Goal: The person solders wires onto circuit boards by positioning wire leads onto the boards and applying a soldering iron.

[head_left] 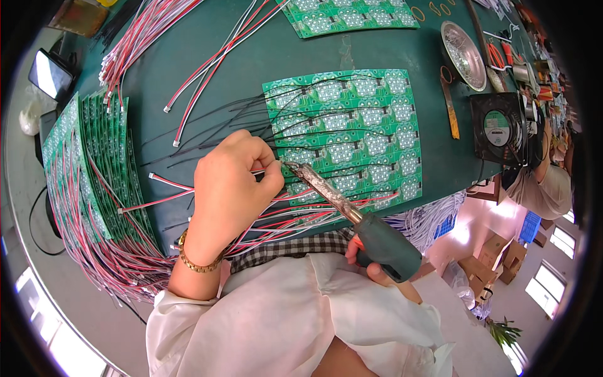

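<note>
A green circuit board panel (408, 147) with rows of repeated units lies on the table before me. Thin black wires (220, 113) run across it and trail off its left edge. Red and white wires (286, 223) cover its near edge. My left hand (235, 173) is closed in a pinch on a thin wire at the panel's left part; the wire's end is hard to see. My right hand (370, 267) grips the dark green handle of a soldering iron (389, 248). The iron's tip points up-left, close to my left fingertips.
Wired circuit boards (103, 169) stand stacked at the left. Connector wires (141, 41) lie at the far left, beside a phone (51, 74). Another panel (352, 17) lies at the back. A metal dish (463, 56) and black fan (499, 129) stand right; another person (546, 191) sits beyond.
</note>
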`<state>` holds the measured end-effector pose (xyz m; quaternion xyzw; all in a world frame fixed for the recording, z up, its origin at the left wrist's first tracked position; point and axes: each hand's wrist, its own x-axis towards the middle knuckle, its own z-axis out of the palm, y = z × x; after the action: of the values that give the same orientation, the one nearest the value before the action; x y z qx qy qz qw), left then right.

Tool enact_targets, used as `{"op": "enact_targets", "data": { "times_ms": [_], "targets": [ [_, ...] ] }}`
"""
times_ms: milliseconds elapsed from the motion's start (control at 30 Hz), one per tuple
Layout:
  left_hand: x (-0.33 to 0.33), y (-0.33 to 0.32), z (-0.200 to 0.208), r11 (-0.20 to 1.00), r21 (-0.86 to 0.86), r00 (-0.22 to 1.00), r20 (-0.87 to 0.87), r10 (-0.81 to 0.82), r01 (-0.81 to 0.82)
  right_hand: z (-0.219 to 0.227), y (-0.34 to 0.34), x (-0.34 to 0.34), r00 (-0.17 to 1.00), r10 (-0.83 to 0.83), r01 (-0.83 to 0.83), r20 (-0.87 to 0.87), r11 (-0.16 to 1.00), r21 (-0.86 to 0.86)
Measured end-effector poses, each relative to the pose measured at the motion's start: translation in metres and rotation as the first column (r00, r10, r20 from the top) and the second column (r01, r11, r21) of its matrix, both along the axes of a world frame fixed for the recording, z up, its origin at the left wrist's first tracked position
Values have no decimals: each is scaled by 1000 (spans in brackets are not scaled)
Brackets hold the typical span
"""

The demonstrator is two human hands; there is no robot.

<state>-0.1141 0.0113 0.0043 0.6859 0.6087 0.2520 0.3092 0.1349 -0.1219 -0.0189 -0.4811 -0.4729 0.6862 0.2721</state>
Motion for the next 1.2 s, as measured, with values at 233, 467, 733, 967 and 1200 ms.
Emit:
{"op": "enact_targets", "data": {
  "times_ms": [233,467,733,967,1200],
  "targets": [
    [-1,-1,0,1000,5,1000,-11,8,-8,1,5,-3,1000,11,-12,-23,999,-38],
    [2,1,2,1000,-6,1000,4,8,-8,0,8,4,994,-44,64,-97,976,208],
    [2,0,1,1000,6,1000,-2,8,-8,4,7,1,997,42,-44,61,999,31],
    [1,-1,-1,1000,10,1000,2,15,-15,0,15,3,984,159,-175,85,960,221],
    [1,-1,1,1000,2,1000,21,23,-23,-3,5,1,997,71,-68,-14,989,134]
  ]
}}
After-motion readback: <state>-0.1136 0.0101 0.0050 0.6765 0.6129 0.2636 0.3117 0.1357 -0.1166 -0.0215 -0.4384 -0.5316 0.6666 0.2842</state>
